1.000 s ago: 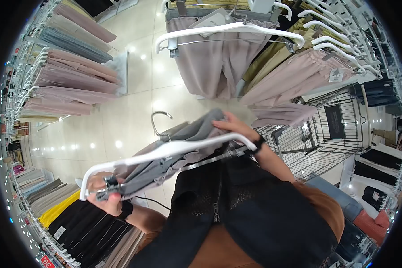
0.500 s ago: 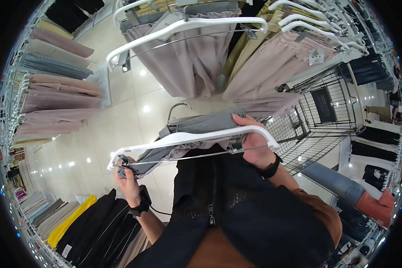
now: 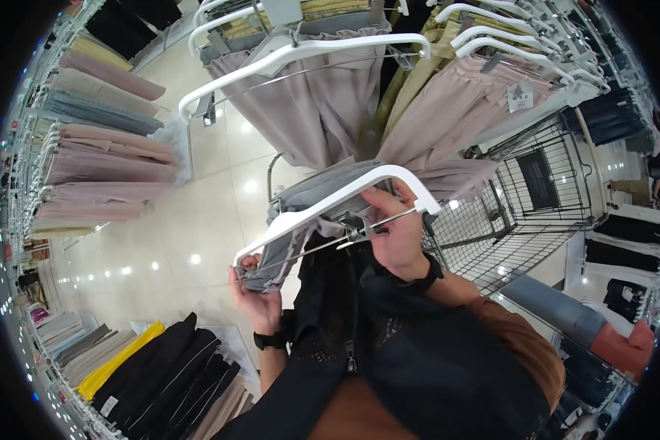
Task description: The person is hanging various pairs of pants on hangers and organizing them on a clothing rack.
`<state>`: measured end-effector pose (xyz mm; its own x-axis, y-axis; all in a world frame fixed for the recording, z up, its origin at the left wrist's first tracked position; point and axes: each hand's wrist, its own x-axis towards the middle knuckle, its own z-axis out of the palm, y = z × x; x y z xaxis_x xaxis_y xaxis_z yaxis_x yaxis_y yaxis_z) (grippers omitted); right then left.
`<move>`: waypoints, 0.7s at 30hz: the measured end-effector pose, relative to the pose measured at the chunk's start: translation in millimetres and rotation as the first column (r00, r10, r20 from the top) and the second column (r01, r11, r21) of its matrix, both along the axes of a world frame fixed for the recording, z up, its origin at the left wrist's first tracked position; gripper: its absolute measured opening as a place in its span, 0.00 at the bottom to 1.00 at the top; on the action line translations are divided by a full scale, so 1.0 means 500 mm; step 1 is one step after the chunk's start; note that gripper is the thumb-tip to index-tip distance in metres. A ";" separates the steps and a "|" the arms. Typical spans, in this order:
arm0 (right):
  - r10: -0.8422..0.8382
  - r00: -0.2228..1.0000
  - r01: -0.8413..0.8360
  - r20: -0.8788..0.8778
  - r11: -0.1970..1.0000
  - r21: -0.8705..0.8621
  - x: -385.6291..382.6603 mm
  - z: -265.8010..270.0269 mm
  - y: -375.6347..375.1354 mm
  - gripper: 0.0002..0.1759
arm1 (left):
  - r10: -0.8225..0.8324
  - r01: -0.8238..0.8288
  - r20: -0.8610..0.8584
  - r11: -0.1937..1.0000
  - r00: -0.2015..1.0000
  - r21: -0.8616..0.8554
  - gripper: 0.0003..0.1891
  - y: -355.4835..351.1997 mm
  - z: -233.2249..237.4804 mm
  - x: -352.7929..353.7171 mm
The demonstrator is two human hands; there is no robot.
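In the head view, a white clip hanger (image 3: 345,192) is tilted in front of my body, its left end lower than its right. Grey gathered-waist trousers (image 3: 312,192) lie along it, bunched behind the bar. My left hand (image 3: 259,295) is closed around the hanger's left end and the trousers' edge; its clip is mostly hidden there. At the right, my right hand (image 3: 400,238) grips by the metal clip (image 3: 354,226) on the rod, thumb and fingers against the waistband. The hanger's metal hook (image 3: 273,172) points away from me.
Pale pink trousers (image 3: 308,103) hang on white hangers just ahead, one hanger sticking out toward me. A black wire shopping cart (image 3: 517,213) stands to the right. More clothes racks (image 3: 114,172) line the left, and black trousers (image 3: 154,374) hang at lower left.
My left hand has moved right and slightly down, my right hand slightly left. The hanger has tilted more steeply, and the right clip has slid inward along the rod, away from the hanger's end.
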<state>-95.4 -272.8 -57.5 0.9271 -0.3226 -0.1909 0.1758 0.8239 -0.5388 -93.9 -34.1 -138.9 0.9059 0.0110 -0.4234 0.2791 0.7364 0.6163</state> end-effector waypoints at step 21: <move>-0.348 0.867 0.487 0.357 0.440 -0.755 0.010 0.011 -0.017 0.15 | -0.368 0.235 0.173 0.825 0.914 0.515 0.25 -0.018 -0.086 0.001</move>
